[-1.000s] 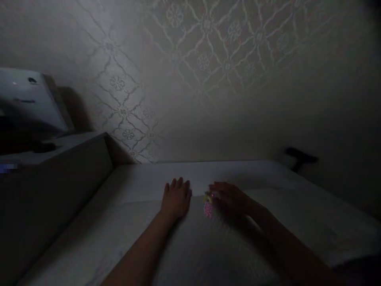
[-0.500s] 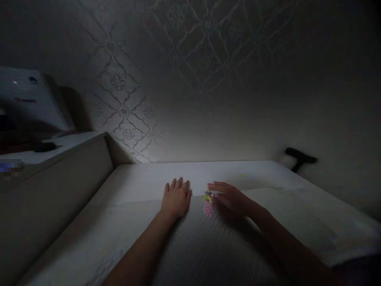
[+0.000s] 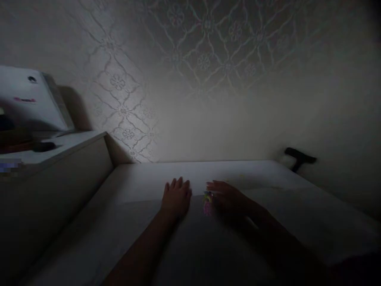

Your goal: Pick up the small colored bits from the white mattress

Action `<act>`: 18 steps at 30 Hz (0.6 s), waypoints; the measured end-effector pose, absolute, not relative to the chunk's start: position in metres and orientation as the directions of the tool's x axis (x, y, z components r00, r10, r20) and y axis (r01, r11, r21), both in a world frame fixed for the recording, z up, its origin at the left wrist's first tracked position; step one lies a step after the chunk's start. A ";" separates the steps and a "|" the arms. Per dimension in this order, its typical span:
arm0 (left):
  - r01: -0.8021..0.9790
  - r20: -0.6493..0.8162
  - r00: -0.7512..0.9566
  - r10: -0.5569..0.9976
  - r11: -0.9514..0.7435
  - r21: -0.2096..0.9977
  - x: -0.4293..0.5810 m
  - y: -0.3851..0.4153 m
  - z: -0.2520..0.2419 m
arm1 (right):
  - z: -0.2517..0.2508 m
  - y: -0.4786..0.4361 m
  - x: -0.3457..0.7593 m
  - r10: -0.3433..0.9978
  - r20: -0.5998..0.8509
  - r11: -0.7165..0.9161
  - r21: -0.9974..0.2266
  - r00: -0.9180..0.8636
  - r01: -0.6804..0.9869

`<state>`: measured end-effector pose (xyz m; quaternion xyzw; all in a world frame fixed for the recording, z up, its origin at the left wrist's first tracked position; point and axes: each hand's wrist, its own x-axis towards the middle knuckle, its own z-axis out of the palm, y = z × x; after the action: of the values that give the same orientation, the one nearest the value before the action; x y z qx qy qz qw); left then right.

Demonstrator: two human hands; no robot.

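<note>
Pink knobbly trinket (image 3: 207,206) on white mattress (image 3: 297,206); left hand (image 3: 176,198) flat, spread; right hand (image 3: 230,198) grip unclear.

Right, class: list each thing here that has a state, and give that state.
left hand: flat, palm down on the white cover, empty.
right hand: fingers stretched out beside the pink trinket; grip unclear.
pink trinket: resting by the right thumb.

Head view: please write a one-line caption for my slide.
Left hand flat on a white bed; right hand beside a small pink trinket.
</note>
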<state>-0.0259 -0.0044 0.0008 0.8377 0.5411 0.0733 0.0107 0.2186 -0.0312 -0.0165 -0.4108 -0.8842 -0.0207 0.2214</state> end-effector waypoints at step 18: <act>0.907 0.114 0.398 0.910 -0.410 0.103 -0.026 -0.005 0.003 | -0.017 -0.012 0.258 0.979 0.149 -0.157 0.093 0.142 0.983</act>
<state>-0.0257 -0.0054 0.0031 0.8361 0.5432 0.0761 0.0119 0.2579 -0.0116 -0.0169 -0.7556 -0.6491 -0.0872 0.0130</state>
